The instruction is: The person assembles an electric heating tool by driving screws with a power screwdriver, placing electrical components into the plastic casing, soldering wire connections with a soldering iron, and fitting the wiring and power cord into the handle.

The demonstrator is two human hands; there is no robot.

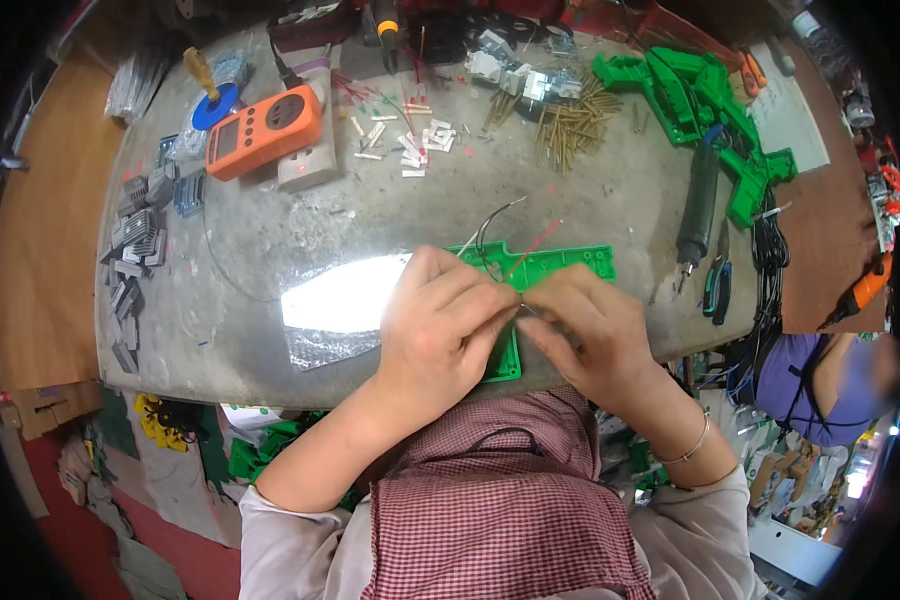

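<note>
A green plastic housing half point(592, 262) lies at the table's near edge, partly hidden under my hands. Out of it rise a black wire point(483, 228) and a red wire point(538, 245). Above its near part, my left hand point(438, 318) and my right hand point(598, 328) meet fingertip to fingertip. Both are pinched on a thin wire point(527, 307), of which only a short bit shows between them. Left of my left hand lies a shiny silvery sheet point(335, 350), glaring with light.
At the back stand an orange meter point(265, 132), white small parts point(425, 145) and a pile of brass-coloured pins point(570, 135). Green housings point(675, 95), a soldering iron point(698, 195) and pliers point(717, 288) lie right. Grey metal blocks point(135, 235) line the left edge. A person point(815, 385) is beyond the table.
</note>
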